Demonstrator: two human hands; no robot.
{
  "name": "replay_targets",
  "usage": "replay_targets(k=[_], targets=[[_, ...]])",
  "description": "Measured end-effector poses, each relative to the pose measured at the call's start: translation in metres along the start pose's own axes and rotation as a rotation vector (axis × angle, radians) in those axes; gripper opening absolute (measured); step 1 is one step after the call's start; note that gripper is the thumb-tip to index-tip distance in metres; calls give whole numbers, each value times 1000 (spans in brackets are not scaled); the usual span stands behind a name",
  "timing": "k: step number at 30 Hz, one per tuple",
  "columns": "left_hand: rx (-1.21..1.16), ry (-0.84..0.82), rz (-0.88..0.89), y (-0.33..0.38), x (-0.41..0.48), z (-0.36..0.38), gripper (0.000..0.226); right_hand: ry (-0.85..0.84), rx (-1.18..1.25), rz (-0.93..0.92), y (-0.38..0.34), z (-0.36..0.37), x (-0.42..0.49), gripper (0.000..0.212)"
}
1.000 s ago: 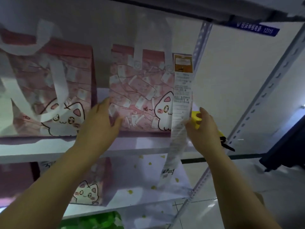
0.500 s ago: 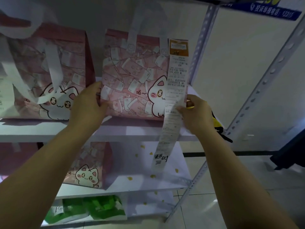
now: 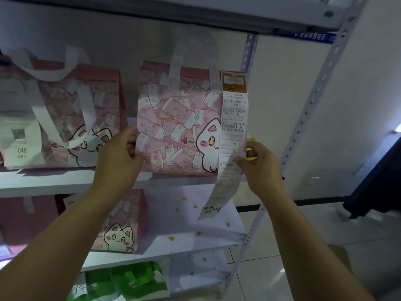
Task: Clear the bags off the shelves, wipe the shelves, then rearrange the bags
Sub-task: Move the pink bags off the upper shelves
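Note:
A pink cat-print bag (image 3: 173, 118) with white handles stands on the white shelf (image 3: 54, 181) at its right end. A long paper receipt (image 3: 232, 127) hangs from its top right corner down past the shelf edge. My left hand (image 3: 119, 157) grips the bag's lower left edge. My right hand (image 3: 258, 164) holds the bag's lower right edge, thumb on the receipt, with something yellow (image 3: 251, 148) behind its fingers. A second pink cat bag (image 3: 82, 114) stands to the left on the same shelf.
A white tagged bag (image 3: 19, 140) marked 046 sits at the far left. Below, a small pink cat bag (image 3: 123, 224) stands on a lower shelf, green bags (image 3: 134, 281) beneath that. Perforated metal uprights (image 3: 308, 109) frame the right side; tiled floor (image 3: 303, 268) lies beyond.
The view has tilted up and down while both hands stayed at the bag's lower corners. My left fingers now curl round the left edge; my right thumb presses the receipt.

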State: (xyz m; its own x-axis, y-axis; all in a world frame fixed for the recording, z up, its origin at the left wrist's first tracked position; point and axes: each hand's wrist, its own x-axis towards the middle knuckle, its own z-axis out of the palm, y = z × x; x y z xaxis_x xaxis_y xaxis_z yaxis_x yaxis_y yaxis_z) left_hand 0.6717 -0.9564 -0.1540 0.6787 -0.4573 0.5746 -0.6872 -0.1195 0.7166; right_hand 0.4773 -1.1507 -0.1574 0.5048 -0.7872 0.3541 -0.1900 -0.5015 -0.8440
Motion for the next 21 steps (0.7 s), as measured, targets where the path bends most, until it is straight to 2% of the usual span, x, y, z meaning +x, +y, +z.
replay_targets(k=[4, 12, 18, 21], targets=[[-20, -76, 28, 12, -24, -22, 52, 71, -25, 4, -16, -16, -48, 32], [-77, -189, 31, 40, -91, -55, 62, 206, -55, 108, -27, -46, -159, 27], [-175, -324, 59, 79, -140, -38, 56, 331, -148, 196, -21, -95, -236, 23], [-215, -389, 83, 104, -156, -15, 55, 401, -120, 237, -12, -130, -265, 24]])
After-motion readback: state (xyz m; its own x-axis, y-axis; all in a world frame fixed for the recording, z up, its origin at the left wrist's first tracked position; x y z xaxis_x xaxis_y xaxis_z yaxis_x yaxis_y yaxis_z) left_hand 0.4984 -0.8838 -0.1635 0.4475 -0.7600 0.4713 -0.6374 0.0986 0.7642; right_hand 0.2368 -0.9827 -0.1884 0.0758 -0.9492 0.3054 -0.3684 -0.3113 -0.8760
